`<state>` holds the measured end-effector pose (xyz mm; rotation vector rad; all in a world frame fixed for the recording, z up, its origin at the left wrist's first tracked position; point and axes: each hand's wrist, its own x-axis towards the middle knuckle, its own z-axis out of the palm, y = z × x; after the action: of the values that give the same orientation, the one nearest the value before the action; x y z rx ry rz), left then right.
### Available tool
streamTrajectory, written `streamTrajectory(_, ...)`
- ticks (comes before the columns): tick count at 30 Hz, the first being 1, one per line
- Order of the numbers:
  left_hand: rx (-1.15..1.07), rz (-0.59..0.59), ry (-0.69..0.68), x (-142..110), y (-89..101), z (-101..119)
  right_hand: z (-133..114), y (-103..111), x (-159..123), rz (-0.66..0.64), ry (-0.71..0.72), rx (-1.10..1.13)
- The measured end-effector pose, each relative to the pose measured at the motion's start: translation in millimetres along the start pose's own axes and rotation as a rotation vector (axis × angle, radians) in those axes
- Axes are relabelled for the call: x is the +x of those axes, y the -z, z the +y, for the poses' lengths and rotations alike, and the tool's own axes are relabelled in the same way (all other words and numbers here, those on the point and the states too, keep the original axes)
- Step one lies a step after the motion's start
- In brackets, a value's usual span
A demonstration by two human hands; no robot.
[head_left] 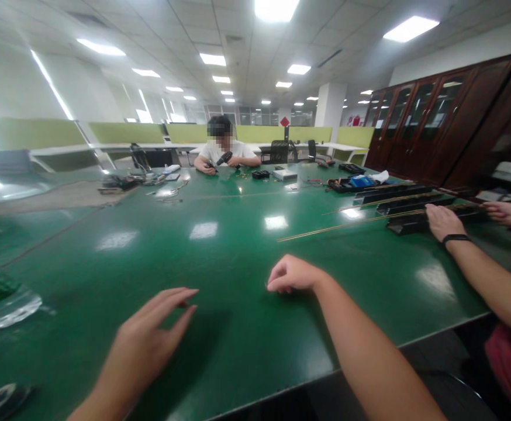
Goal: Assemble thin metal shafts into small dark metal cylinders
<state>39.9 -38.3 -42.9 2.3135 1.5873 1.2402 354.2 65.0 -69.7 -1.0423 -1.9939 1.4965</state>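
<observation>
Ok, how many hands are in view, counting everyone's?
6: the wearer's left hand and right hand, nearest; the far person's two hands, opposite; at right, a hand with a black wristband and another hand near the picture's edge.

"What's over on the right?"
"Dark wooden cabinets (439, 117), some glass-fronted; tall ones."
"And leftward, on the table (229, 257)?"
"A clear bottle (12, 307), green-labelled; farther off, yellow-green partitions (126, 133)."

Bare hands (144, 334) — at a green table (224, 257).
</observation>
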Motion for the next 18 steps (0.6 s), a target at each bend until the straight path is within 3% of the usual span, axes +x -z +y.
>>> streamTrajectory(3, -0.011, -0.280, -0.192, 18.4, -52.2, 19.3, -1.1, 0.6, -1.4, 0.008, -0.038, -0.062)
streamTrajectory(5, 0.000, -0.386, -0.253, 29.9, -78.3, 35.7, -2.4, 0.6, -2.3, -0.001, -0.025, -0.062)
streamTrajectory(9, 0.028, -0.486, -0.277, 43.2, -102.0, 56.8, -4.6, 0.3, -3.1, -0.072, -0.010, -0.061)
streamTrajectory(14, 0.048, -0.424, -0.223, 40.6, -94.4, 49.0, -3.5, 1.3, -1.8, -0.104, -0.040, -0.086)
streamTrajectory(18, 0.074, -0.197, -0.012, 28.2, -50.3, 24.1, -1.5, 3.9, -0.4, -0.101, -0.071, -0.133)
